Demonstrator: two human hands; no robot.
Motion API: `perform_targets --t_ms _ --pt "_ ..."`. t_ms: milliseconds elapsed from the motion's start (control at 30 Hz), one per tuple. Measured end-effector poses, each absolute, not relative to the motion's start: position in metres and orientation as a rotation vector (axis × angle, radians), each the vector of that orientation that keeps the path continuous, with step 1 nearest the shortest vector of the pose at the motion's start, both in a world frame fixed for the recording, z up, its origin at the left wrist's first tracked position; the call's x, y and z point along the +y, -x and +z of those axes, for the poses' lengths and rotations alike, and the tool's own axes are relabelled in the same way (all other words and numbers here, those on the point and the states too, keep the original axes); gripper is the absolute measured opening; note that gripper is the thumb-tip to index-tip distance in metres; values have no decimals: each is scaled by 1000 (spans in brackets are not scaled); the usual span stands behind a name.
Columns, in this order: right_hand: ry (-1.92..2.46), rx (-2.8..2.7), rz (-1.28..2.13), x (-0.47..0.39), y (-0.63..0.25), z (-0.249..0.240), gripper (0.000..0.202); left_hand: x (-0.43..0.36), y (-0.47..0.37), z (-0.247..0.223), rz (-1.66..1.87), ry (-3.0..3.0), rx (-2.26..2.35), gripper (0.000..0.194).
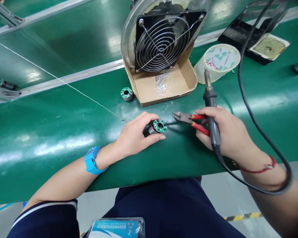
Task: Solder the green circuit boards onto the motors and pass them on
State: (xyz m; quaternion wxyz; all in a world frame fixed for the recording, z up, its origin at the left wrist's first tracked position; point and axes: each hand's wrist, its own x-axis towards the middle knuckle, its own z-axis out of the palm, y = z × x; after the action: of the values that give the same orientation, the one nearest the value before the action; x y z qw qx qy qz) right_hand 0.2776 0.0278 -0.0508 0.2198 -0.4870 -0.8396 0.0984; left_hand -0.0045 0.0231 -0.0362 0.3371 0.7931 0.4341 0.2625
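Left hand (136, 134): curling round the cylinder (152, 129), thumb and forefinger wrapping its side; sitting off the near-left side of the box (145, 87).
Right hand (229, 132): gripping two tools at once, cutters (183, 117) and iron (212, 114); sitting near-right of the box.
Cylinder: lying just off the near side of the box, ring-shaped green board (160, 126) facing up and right; can't tell if it's resting on the bench (64, 132) or hanging in the grip.
Handling: body is looking stiff and smooth, probably dense for its size, maybe a bit slippery. Board is likely the fragile end, small parts sitting exposed.
Hold: side wall is the place to be gripping, as the left hand is doing; fingers should be avoiding the board face.
Cutters: pointing toward the cylinder without touching it, near side of the box.
Iron: crossing the red handles, metal tip pointing away from the body, right of the box; can't tell if it's running hot.
Box: holding loose clippings (162, 84); a few more are lying just off its near edge.
Fan (160, 49): standing at the back of the box, grille facing the person.
Second cylinder (126, 94): standing just left of the box, board facing up.
Roll (220, 59): sitting just right of the box, printed end facing up.
Tray (259, 58): lying well right of the box, carrying a worn sponge (270, 47).
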Motion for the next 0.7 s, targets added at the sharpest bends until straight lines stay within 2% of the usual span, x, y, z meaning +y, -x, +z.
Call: perform_targets --t_ms 133,367,500,567,700 --pt "1272 -2451 288 19 -274 -41 44 22 4 -37 689 -2105 1174 39" --pt "1221 -2555 139 17 -272 -35 35 21 5 -37 606 -2351 1257 38" --pt "1210 -2495 36 13 -268 -32 29 21 5 -37 702 -2413 1276 36" --pt "1314 -2413 -20 15 -265 -32 30 21 6 -35 761 -2369 1270 35" --pt "1743 -2225 -114 33 -252 -34 46 28 14 -27 850 -2283 1305 36"
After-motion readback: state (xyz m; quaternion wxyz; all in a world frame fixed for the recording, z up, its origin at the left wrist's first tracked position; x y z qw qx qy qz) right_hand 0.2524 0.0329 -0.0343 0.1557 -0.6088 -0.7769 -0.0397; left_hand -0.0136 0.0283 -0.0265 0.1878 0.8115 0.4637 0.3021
